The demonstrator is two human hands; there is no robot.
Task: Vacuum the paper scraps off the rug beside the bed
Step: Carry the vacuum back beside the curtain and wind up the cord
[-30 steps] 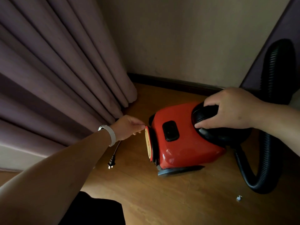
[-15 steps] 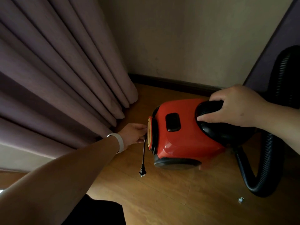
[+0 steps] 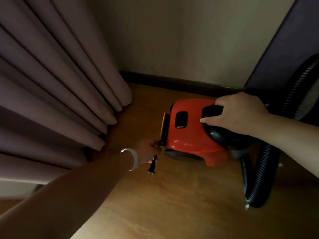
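You have one red vacuum [image 3: 188,135], one black ribbed hose [image 3: 259,178] and one plug [image 3: 151,169] with two metal prongs before you. Your right hand [image 3: 241,112] sits on top of the vacuum, fingers curled tight round its smooth black handle [image 3: 211,110]. Your left hand [image 3: 146,152], a pale band [image 3: 134,157] on the wrist, is at the vacuum's rear end, fingers closed on the thin black cord [image 3: 155,155]; the plug hangs just below them. The vacuum's glossy, rounded plastic shell rests on the wooden floor [image 3: 172,204]. The hose loops off the vacuum's front, and one small white scrap [image 3: 247,206] lies at its bend. Pleated curtains [image 3: 60,100] hang behind the vacuum's rear.
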